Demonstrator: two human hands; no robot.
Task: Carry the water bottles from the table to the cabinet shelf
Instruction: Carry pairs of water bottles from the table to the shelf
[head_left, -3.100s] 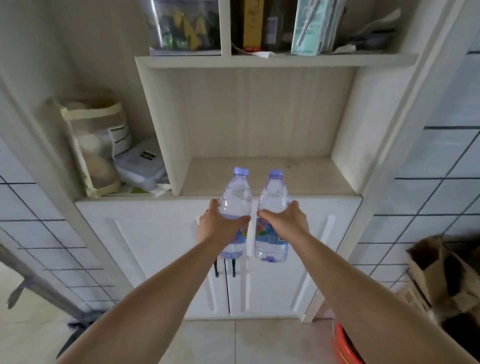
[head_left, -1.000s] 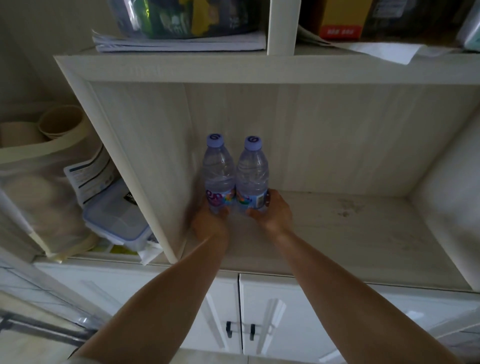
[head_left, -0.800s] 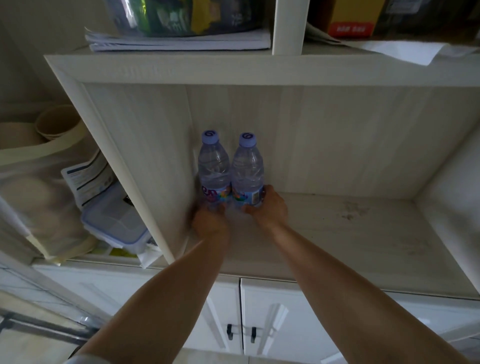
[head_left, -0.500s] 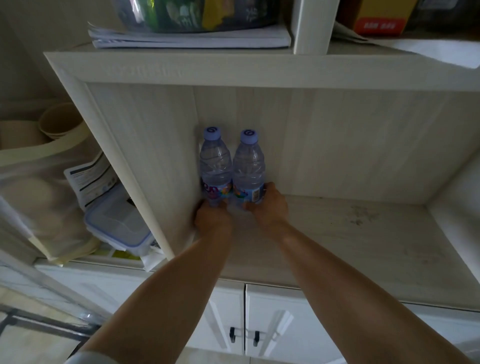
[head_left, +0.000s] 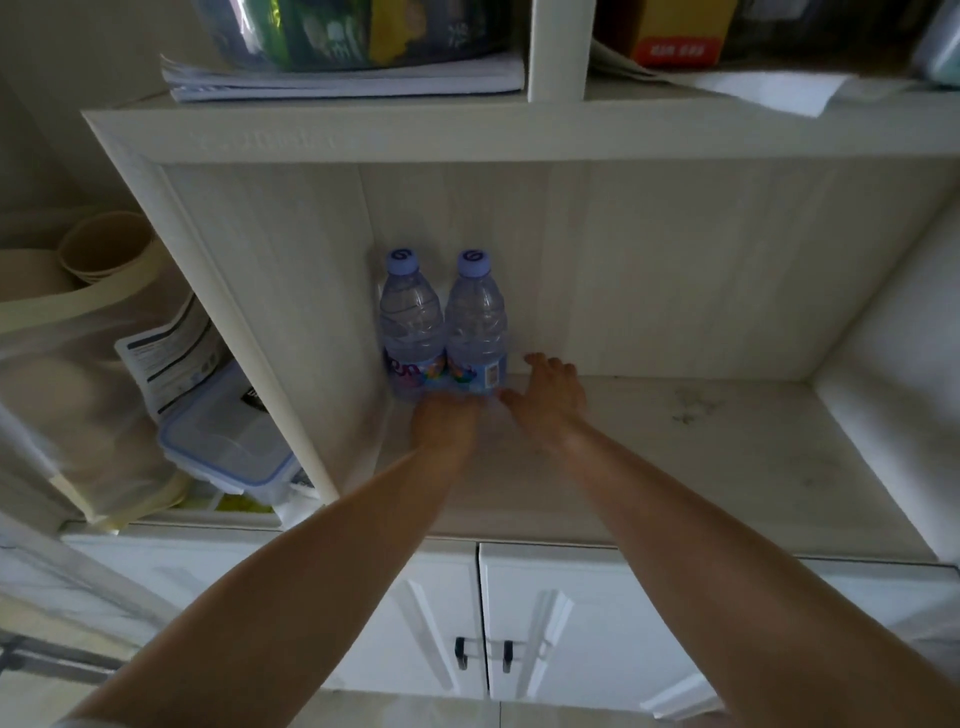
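Upright and touching in the back left corner of the cabinet shelf: two water bottles. Right hand just beside them, fingers spread, gripping nothing. Left hand at their bases, fingers hidden, grip impossible to tell.

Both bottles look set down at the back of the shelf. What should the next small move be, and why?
Probably draw both hands back out. The two bottles stand upright, side by side, in the shelf's back left corner; the right hand is open beside them, while the left hand is at their base.

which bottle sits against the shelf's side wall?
The left bottle, tucked into the back left corner by the side panel. The right bottle stands beside it, on the open-shelf side.
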